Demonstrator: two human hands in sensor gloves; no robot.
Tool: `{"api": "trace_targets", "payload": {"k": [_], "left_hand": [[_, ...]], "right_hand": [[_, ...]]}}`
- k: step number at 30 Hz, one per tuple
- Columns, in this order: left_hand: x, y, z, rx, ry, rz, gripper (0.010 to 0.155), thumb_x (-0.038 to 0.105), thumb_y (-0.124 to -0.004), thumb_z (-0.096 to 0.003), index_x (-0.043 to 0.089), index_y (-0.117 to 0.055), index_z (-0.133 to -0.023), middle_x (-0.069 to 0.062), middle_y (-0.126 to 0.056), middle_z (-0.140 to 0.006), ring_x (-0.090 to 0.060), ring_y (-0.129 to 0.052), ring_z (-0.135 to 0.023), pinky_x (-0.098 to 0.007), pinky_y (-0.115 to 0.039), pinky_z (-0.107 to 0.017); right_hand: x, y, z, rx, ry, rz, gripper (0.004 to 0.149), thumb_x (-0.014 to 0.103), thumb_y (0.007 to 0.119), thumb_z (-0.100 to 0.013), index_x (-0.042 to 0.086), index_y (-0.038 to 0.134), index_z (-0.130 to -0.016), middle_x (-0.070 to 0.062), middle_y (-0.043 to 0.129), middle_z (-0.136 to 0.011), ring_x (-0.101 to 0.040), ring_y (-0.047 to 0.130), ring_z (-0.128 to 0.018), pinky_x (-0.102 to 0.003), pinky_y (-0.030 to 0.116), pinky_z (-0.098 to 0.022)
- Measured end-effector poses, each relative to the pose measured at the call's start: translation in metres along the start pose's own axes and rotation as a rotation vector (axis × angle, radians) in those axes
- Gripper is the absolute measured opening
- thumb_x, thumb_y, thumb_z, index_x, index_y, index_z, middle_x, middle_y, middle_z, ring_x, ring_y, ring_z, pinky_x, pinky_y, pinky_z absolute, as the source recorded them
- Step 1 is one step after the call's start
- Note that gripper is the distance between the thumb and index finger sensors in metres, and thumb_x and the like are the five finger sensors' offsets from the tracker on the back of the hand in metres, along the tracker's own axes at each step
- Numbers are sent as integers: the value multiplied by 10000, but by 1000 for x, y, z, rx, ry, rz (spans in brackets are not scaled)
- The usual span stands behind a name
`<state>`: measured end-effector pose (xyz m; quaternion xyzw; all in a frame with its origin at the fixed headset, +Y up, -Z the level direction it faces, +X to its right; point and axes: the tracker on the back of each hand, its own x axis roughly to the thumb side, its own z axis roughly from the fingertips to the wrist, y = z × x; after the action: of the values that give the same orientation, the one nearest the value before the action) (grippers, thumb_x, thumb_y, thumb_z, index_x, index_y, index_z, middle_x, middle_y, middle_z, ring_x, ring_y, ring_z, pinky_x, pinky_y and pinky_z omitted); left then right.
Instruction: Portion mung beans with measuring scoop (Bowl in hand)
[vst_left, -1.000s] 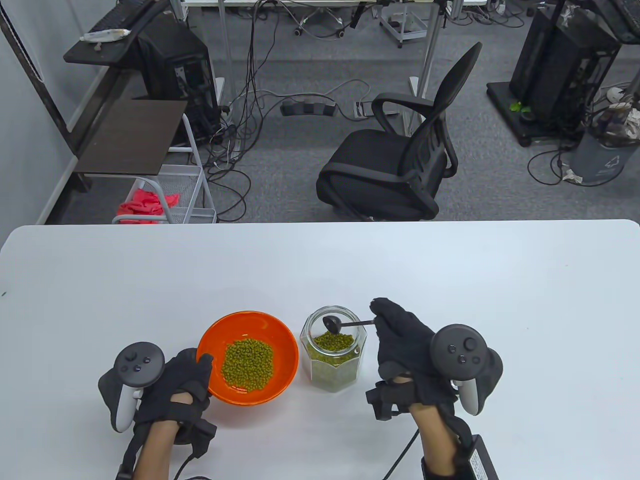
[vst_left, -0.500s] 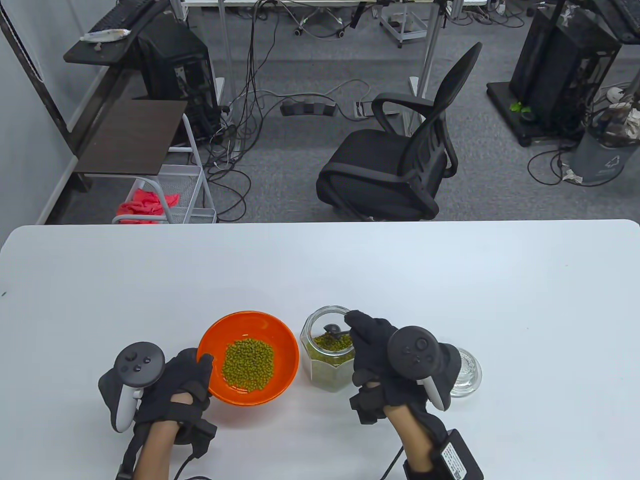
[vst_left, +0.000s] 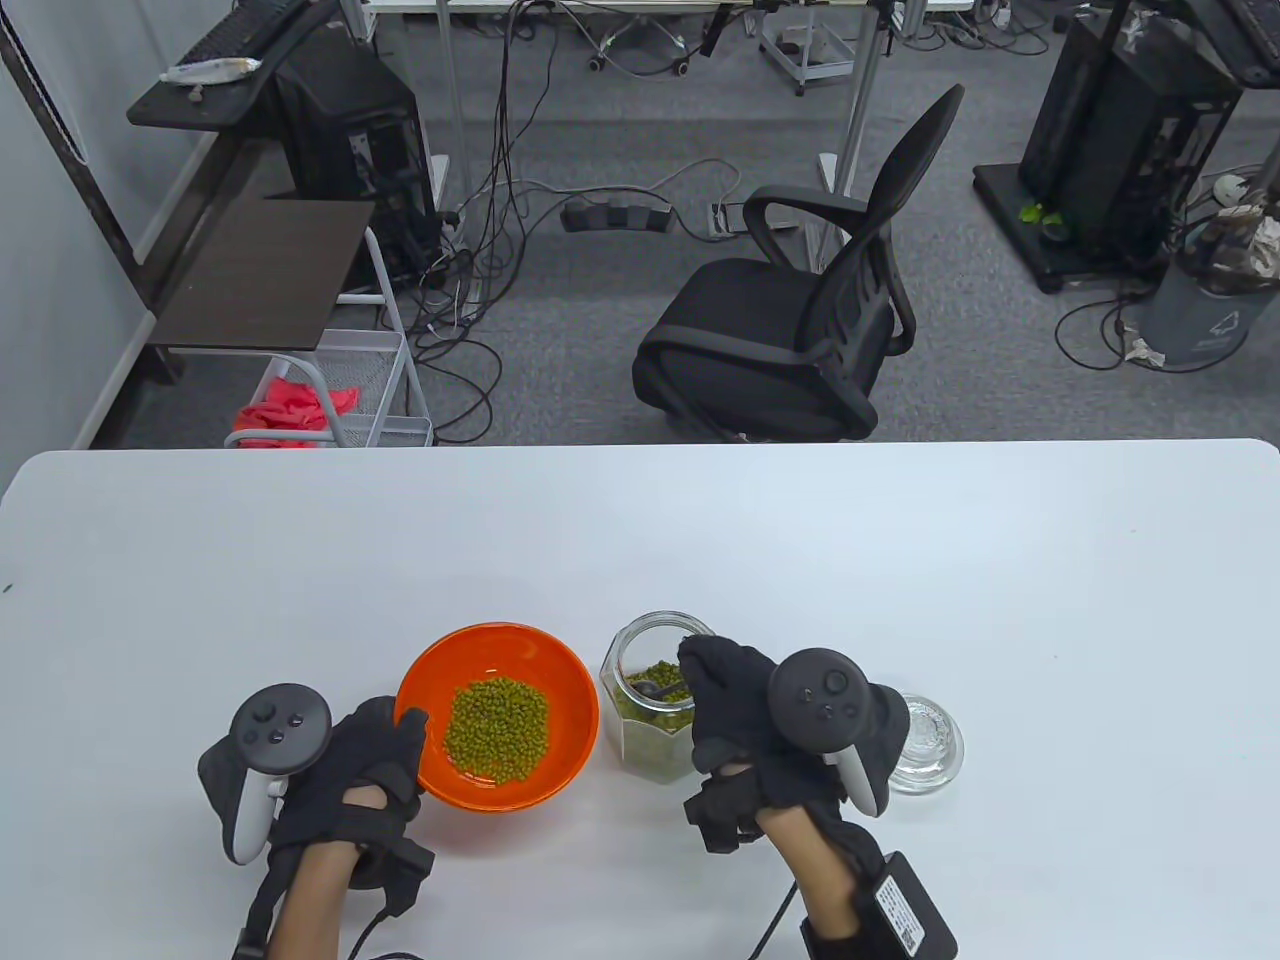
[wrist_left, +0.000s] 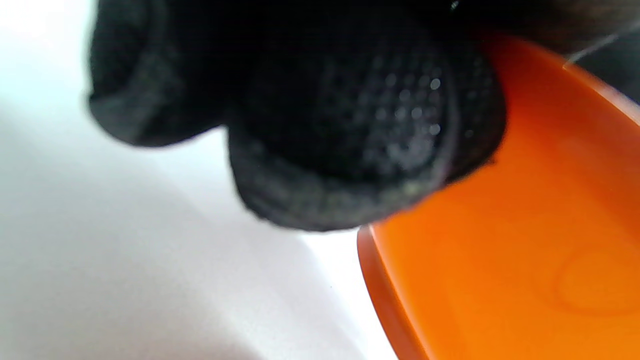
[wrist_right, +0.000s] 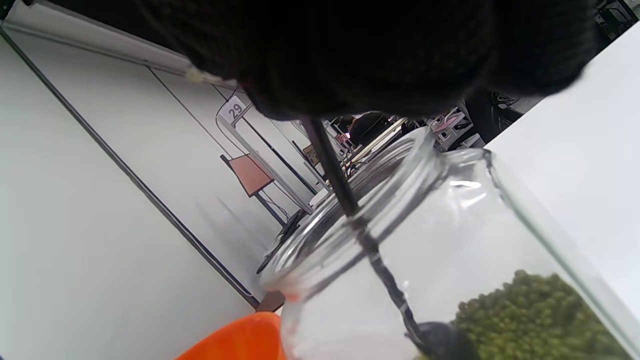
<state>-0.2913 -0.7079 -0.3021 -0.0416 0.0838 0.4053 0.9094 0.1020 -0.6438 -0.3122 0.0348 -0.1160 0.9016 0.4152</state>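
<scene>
An orange bowl (vst_left: 560, 672) with a pile of mung beans (vst_left: 497, 728) stands on the white table. My left hand (vst_left: 375, 750) grips its left rim, thumb over the edge; the left wrist view shows my fingers (wrist_left: 350, 130) against the bowl wall (wrist_left: 525, 250). A glass jar (vst_left: 645, 740) of mung beans stands right of the bowl. My right hand (vst_left: 720, 700) holds a black measuring scoop (vst_left: 648, 687) by its handle (wrist_right: 332, 175), its head (wrist_right: 442, 340) down inside the jar (wrist_right: 450, 235) at the beans (wrist_right: 540, 310).
The jar's glass lid (vst_left: 925, 745) lies on the table just right of my right hand. A black office chair (vst_left: 800, 330) stands beyond the table's far edge. The table (vst_left: 640, 540) stretches white on all sides.
My right hand has moved left and down over the jar, tilting the scoop into the beans. This uncovered the glass lid. My left hand and the bowl have not moved.
</scene>
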Motion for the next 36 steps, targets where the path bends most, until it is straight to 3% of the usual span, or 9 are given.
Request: {"api": "trace_targets", "payload": {"k": [10,36], "left_hand": [[0,0,0,-1,1,-2,551,484,-743,-520,69,-779,-881,125,-994,-354,-22,-1084,-103,-223,-952,-128],[0,-1,0,-3,3,-9,552,484,-744,-519,70,-779,-881,126,-994,-353,-21,-1084,-101,-224,-952,-129]], "right_hand": [[-17,-15,-3,-19,110,-197,395,313,802,-452,56,905,-734,-178,959,-478,-164,965,-190,-529,841,-316],[-57,-42,-9,-67,282,-490,392,316,790,-464,55,893,-738,-173,959,-468,-155,962,-176,-520,844,-303]]}}
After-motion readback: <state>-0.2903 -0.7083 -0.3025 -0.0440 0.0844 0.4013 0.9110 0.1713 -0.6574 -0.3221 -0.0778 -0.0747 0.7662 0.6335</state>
